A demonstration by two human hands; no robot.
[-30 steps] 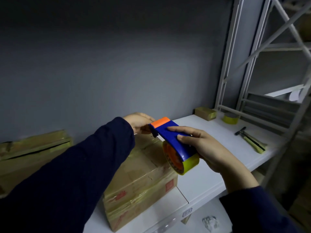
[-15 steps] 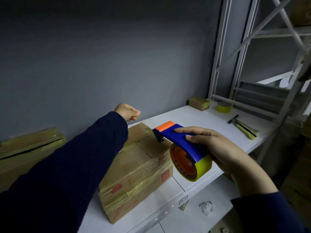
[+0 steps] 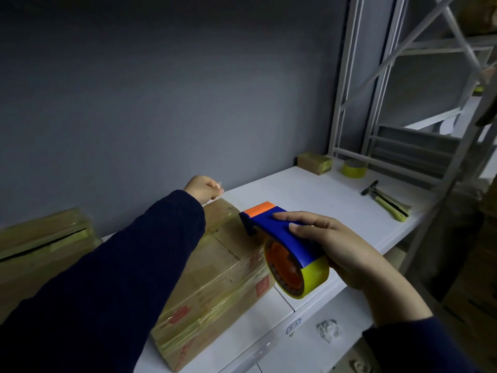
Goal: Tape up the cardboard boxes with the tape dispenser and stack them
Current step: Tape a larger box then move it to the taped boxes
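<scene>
Dark navy long sleeves, plain and matte, cover both arms: the left sleeve [image 3: 121, 278] spreads from 8 o'clock to centre, the right sleeve [image 3: 411, 345] shows at 5 o'clock. The left hand [image 3: 203, 188] and right hand [image 3: 341, 246] are bare.

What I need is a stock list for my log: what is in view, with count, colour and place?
centre cardboard box: one, brown, taped, on white shelf
left cardboard box: one, brown, far left
small box: one, brown, shelf back
tape roll: one, yellow, beside small box
hand tool: one, yellow-handled, shelf right
tape dispenser: one, blue and orange, yellow roll, above centre box
rack frame: one, white, right
left hand: one, pinching clear tape end, beyond centre box
right hand: one, holding tape dispenser
</scene>
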